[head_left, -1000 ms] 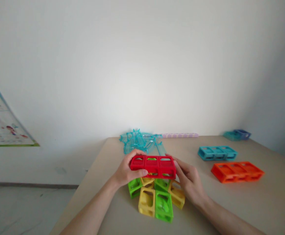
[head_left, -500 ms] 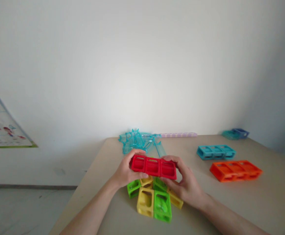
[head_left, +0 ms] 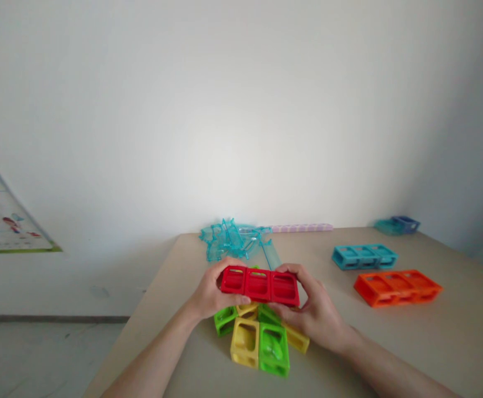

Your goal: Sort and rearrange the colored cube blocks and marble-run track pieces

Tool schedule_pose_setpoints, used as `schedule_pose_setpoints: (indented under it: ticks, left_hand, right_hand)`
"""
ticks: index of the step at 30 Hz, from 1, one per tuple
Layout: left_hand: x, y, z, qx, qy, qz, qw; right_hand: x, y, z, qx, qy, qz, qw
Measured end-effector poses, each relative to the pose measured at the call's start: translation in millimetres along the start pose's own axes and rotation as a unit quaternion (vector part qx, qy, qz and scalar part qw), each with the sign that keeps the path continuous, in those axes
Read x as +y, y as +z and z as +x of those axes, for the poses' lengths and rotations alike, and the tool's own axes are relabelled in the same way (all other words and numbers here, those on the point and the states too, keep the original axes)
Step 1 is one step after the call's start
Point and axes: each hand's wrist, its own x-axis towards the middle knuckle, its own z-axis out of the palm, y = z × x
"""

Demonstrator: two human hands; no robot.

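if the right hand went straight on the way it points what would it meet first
The right hand would first meet the red three-celled plastic block it holds; beyond, seemingly the left hand at the block's other end, though depth is unclear.

The right hand (head_left: 318, 315) has room toward the orange block (head_left: 398, 287); yellow and green blocks (head_left: 273, 349) obstruct its left.
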Motion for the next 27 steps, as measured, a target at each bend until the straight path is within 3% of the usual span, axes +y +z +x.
schedule_pose_setpoints:
  ticks: [7, 9, 13, 15, 19, 22, 27]
  left_hand:
    - [2, 4.9, 1, 0.012, -0.013, -0.045, 0.999]
    - [2, 5.8, 2, 0.014, -0.015, -0.066, 0.998]
    - [0, 5.6, 2, -0.012, -0.010, -0.052, 0.999]
    - [0, 5.0, 2, -0.019, -0.005, -0.037, 0.999]
    - [1, 3.9, 1, -0.026, -0.004, -0.021, 0.999]
    - [2, 3.3, 1, -0.026, -0.006, -0.024, 0.999]
    - [1, 2.6, 1, -0.029, -0.014, -0.027, 0.999]
  right_hand:
    - [1, -5, 4, -0.011, -0.098, 0.026, 0.995]
    - [8, -8, 6, 0.059, -0.083, 0.010, 0.995]
    - [36, -19, 14, 0.264, 0.052, -0.021, 0.963]
    - [52, -30, 21, 0.289, 0.078, -0.053, 0.953]
    - [69, -59, 32, 0.263, 0.061, -0.126, 0.955]
    - [64, -81, 27, 0.212, 0.065, -0.093, 0.971]
    - [63, -133, -28, 0.092, 0.150, -0.013, 0.984]
